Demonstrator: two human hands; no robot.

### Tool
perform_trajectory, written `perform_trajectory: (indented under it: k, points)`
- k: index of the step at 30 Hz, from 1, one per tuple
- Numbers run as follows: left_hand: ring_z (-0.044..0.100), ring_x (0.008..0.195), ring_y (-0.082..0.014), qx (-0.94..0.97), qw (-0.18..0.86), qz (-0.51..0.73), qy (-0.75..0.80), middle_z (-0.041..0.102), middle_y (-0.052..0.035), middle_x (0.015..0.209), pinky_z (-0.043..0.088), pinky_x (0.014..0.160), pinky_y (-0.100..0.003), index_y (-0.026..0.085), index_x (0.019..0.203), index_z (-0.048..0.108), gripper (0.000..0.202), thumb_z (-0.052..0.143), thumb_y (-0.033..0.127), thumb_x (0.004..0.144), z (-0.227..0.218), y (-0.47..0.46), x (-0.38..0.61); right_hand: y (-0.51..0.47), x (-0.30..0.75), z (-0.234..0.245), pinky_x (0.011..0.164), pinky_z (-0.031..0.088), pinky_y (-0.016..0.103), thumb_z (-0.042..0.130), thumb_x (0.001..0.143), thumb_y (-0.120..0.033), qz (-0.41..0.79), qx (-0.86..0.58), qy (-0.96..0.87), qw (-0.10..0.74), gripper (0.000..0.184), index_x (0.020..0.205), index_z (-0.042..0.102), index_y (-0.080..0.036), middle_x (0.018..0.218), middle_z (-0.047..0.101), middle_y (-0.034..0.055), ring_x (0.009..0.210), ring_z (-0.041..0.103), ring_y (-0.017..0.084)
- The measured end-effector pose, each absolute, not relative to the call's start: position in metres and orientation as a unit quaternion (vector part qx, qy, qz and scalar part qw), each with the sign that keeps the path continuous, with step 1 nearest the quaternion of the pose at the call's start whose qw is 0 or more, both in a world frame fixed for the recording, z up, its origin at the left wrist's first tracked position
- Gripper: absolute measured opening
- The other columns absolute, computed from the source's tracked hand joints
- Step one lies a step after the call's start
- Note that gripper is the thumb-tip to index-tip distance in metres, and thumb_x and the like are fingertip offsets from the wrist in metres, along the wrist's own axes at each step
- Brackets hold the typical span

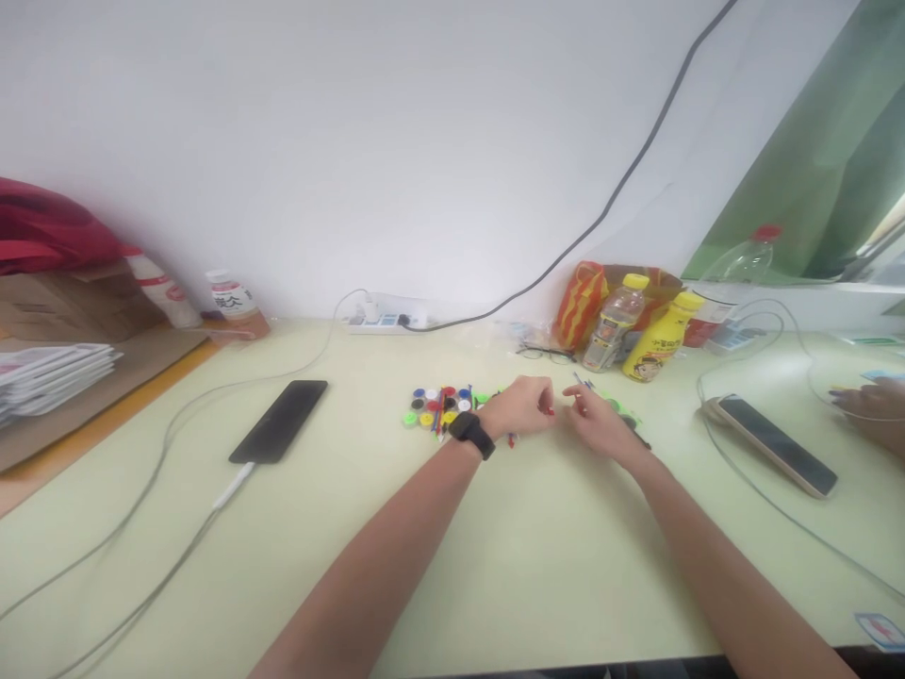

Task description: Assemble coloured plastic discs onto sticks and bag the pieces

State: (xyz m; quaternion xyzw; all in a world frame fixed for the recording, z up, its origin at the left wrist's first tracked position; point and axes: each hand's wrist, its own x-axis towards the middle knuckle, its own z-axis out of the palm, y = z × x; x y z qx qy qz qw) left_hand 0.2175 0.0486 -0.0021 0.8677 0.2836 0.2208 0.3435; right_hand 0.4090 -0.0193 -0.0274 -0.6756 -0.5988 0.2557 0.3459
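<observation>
My left hand [519,407], with a black watch [472,434] on its wrist, is curled closed above the small parts in the middle of the table. A small red piece [550,411] shows at its fingertips; its exact shape is too small to tell. Just to the right, my right hand [598,422] has bent fingers held apart, with nothing visible between them. Round coloured discs [427,420] lie in rows by my left wrist, with thin red and blue sticks [439,407] across them. Green pieces [618,407] lie behind my right hand, partly hidden.
A charging black phone [279,422] lies left, another phone [778,445] right. Bottles [661,338] and a red-yellow bag [584,306] stand at the back, near glasses [547,355] and a power strip [387,321]. Another person's hand [873,410] is at the right edge. Cables cross the table.
</observation>
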Motion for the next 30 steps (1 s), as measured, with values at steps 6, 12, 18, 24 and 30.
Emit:
perform_trajectory:
  k: [6,12,18,24,30]
  points:
    - [0.067,0.077,-0.0189,0.902,0.292,0.203,0.245,0.072,-0.0034,0.083,0.052,0.072,-0.028,0.018,0.086,0.073,0.009,0.067,0.017,0.079,-0.009,0.043,0.224,-0.014,0.429,-0.035,0.070,0.043,0.036,0.060,0.089,-0.039,-0.009,-0.719,-0.650,0.246,0.027,0.109,0.067,-0.022,0.100,0.068,0.0091,0.083,0.063,0.025]
    - [0.068,0.084,-0.0201,0.909,0.272,0.194,0.251,0.073,-0.0044,0.090,0.051,0.075,-0.029,0.019,0.089,0.073,0.009,0.075,0.018,0.080,-0.013,0.049,0.221,-0.010,0.451,-0.042,0.090,0.046,0.047,0.057,0.092,-0.033,-0.099,-0.710,-0.661,0.222,0.032,0.118,0.070,-0.021,0.116,0.067,0.0154,0.116,0.055,0.037]
    - [0.063,0.109,-0.0284,0.913,0.202,0.214,0.283,0.073,-0.0080,0.110,0.046,0.101,-0.041,0.022,0.109,0.073,0.019,0.071,0.029,0.092,-0.008,0.050,0.219,-0.005,0.450,-0.052,0.091,0.045,0.050,0.053,0.095,-0.030,-0.100,-0.696,-0.693,0.156,0.023,0.108,0.071,-0.023,0.118,0.070,0.0144,0.118,0.053,0.037]
    - [0.063,0.112,-0.0280,0.902,0.155,0.249,0.317,0.073,-0.0076,0.117,0.047,0.104,-0.042,0.023,0.116,0.071,0.023,0.060,0.036,0.100,0.001,0.054,0.212,-0.004,0.447,-0.046,0.098,0.046,0.051,0.050,0.094,-0.024,-0.061,-0.691,-0.688,0.212,0.023,0.104,0.071,-0.020,0.113,0.071,0.0157,0.118,0.057,0.036]
    - [0.069,0.107,-0.0243,0.819,0.346,0.319,0.327,0.074,-0.0117,0.114,0.053,0.101,-0.040,0.016,0.111,0.071,0.020,0.059,0.026,0.099,0.005,0.056,0.217,-0.013,0.428,-0.020,0.105,0.050,0.049,0.058,0.097,-0.040,0.107,-0.612,-0.625,0.473,0.030,0.112,0.076,-0.022,0.124,0.073,0.0123,0.121,0.063,0.031]
